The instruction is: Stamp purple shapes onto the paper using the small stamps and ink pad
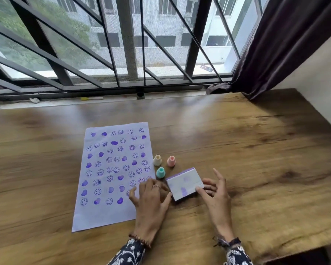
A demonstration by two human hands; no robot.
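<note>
A pale sheet of paper (113, 175) lies on the wooden table, covered with several purple smiley and heart prints. Three small stamps stand upright just right of it: a cream stamp (157, 160), a pink stamp (171, 161) and a teal stamp (160, 172). The ink pad case (184, 183), white with purple smudges, sits closed on the table. My left hand (151, 197) rests over the paper's lower right corner, fingers spread, just left of the case. My right hand (214, 192) touches the case's right edge with thumb and fingers, holding nothing else.
The wooden table (256, 159) runs back to a window sill with dark metal bars (122, 54). A dark curtain (275, 44) hangs at the right, its hem on the table's far corner. The table's right edge drops off near the wall.
</note>
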